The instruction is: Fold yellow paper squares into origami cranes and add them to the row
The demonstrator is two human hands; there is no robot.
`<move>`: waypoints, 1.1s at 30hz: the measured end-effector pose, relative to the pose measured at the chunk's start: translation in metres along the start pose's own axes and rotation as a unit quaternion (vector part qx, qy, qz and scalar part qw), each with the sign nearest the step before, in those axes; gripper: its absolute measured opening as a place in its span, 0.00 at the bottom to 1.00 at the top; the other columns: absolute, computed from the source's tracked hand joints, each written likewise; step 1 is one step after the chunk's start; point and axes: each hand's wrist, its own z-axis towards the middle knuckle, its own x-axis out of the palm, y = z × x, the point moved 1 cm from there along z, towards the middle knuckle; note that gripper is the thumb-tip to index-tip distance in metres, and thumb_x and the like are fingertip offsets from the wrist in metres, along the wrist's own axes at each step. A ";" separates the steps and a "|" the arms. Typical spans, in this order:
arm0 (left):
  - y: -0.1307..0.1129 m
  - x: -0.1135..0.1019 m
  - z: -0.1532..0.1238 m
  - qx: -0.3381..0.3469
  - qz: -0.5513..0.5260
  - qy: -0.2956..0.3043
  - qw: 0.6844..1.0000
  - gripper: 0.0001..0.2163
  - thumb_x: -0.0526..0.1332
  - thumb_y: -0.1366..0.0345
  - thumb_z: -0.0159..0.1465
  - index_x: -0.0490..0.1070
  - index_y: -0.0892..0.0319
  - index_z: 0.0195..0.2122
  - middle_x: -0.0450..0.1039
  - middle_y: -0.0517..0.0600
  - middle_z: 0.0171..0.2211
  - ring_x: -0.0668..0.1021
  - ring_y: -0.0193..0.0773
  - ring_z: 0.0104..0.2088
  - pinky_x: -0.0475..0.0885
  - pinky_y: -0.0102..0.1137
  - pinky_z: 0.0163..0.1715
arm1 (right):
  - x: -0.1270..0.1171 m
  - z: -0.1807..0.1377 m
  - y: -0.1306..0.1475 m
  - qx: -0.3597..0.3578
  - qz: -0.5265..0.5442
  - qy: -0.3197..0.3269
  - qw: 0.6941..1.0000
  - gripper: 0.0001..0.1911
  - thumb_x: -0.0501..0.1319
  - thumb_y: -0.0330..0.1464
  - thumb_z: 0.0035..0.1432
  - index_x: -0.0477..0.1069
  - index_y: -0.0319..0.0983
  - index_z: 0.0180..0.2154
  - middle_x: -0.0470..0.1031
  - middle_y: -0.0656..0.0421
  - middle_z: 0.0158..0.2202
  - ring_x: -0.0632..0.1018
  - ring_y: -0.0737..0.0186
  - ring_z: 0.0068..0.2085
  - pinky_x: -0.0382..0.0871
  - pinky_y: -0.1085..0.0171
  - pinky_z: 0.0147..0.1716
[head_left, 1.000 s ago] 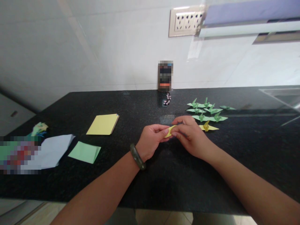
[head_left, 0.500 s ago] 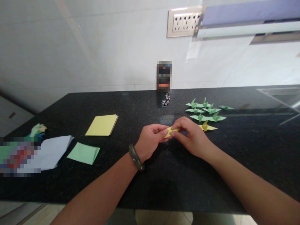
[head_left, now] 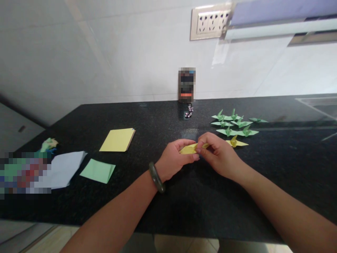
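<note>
A small folded yellow paper [head_left: 188, 149] is held just above the black counter [head_left: 184, 203] between both hands. My left hand [head_left: 173, 161], with a dark bangle on its wrist, is closed and pinches the paper's left part. My right hand [head_left: 219, 156] is closed too and pinches the paper's right end with thumb and forefinger. Just behind my right hand lies a finished yellow paper crane [head_left: 236, 142]. Beyond it, several green paper cranes [head_left: 234, 124] lie in a cluster.
A stack of yellow square sheets [head_left: 117, 139] lies left of the hands. Nearer the front left lie a folded green sheet [head_left: 98, 170] and a pale blue sheet [head_left: 63, 168]. A small upright object [head_left: 186, 85] stands against the wall under a socket panel [head_left: 207, 23].
The yellow paper now shows longer and flatter between the hands. My right hand's fingers have shifted along it. The view has moved slightly.
</note>
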 end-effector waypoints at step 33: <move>-0.010 0.004 -0.005 -0.014 -0.051 -0.070 0.996 0.15 0.67 0.68 0.49 0.71 0.65 0.38 0.77 0.53 0.30 0.78 0.33 0.25 0.72 0.25 0.25 | -0.002 0.006 -0.002 0.178 0.287 -0.013 0.941 0.20 0.65 0.32 0.43 0.62 0.39 0.39 0.67 0.67 0.21 0.71 0.69 0.21 0.64 0.69 0.20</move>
